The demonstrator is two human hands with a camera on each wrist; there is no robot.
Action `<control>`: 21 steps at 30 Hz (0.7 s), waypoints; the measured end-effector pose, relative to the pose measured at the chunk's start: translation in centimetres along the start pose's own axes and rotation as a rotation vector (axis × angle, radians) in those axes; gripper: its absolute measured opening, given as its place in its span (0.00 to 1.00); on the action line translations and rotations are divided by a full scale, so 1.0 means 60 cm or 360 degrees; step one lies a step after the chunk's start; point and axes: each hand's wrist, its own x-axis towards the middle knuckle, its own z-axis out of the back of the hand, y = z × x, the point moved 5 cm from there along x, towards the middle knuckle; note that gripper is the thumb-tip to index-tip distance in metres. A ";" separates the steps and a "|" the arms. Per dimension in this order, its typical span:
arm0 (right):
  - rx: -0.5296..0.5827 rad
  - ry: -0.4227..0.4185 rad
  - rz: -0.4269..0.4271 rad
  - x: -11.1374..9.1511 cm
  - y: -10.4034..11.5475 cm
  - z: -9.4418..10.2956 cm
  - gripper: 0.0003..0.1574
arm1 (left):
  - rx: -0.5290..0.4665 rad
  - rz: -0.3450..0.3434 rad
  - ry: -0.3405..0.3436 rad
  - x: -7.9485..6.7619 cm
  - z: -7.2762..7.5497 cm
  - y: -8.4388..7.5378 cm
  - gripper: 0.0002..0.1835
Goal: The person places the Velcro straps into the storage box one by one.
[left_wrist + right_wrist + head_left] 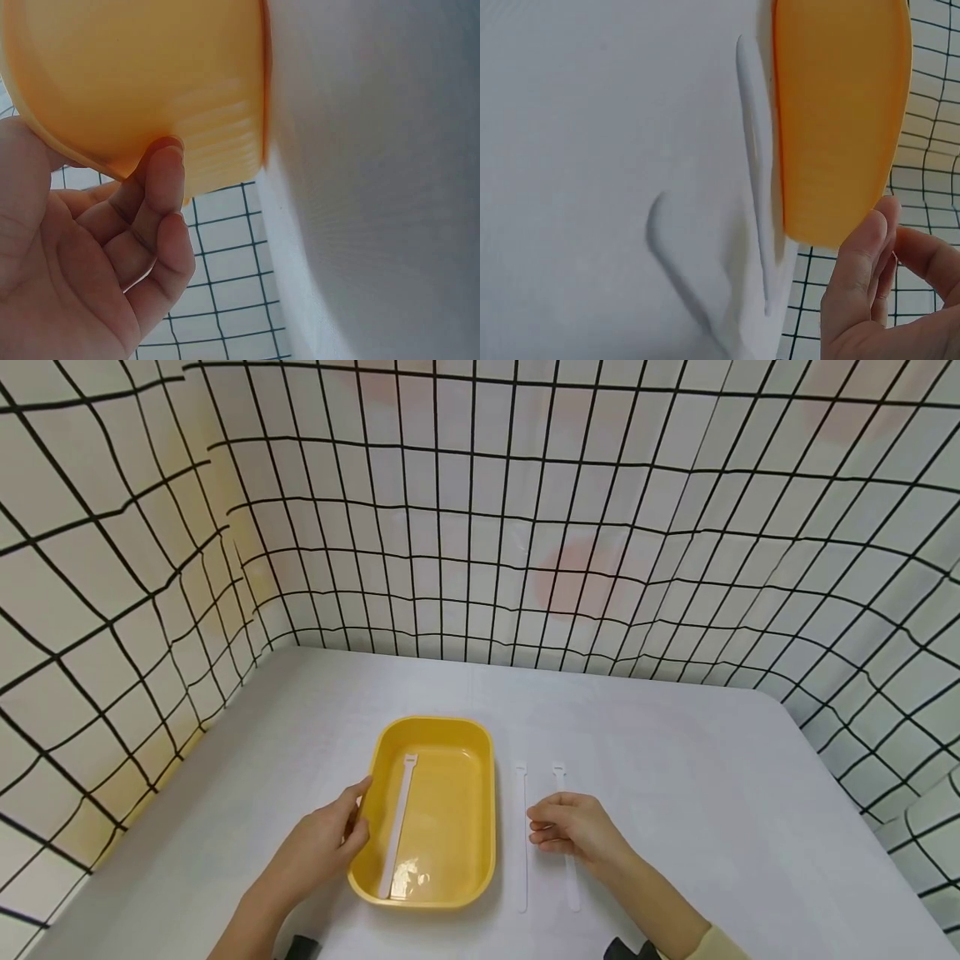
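Observation:
A yellow tray [448, 777] stands on the table with one white cable tie strap [397, 835] lying lengthwise inside, near its left wall. My left hand [322, 842] holds the tray at its left rim; in the left wrist view its curled fingers [163, 176] press the outer wall. Right of the tray lie two more straps, a nearer one [522, 868] and a farther one [572, 885], each with a slotted head at the far end. Above them hovers my right hand [573, 828], fingers loosely bent, nothing visible between them. It covers the middle of the farther strap.
A white cloth covers the table [697, 777]. Black wire grid panels [480, 510] with pale sheeting behind them enclose the back and both sides. Dark wrist bands [302, 947] show at the bottom edge.

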 end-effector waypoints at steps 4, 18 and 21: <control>-0.0014 -0.0062 -0.0014 0.002 -0.004 0.014 0.08 | -0.0003 0.0009 0.0004 0.000 0.000 0.001 0.28; -0.0043 -0.0208 -0.0044 0.007 -0.016 0.062 0.09 | -0.0018 -0.0001 0.0011 0.002 0.000 0.001 0.28; -0.0062 -0.0245 -0.0060 0.009 -0.019 0.071 0.10 | -0.0014 0.0002 0.0004 0.001 0.000 0.001 0.28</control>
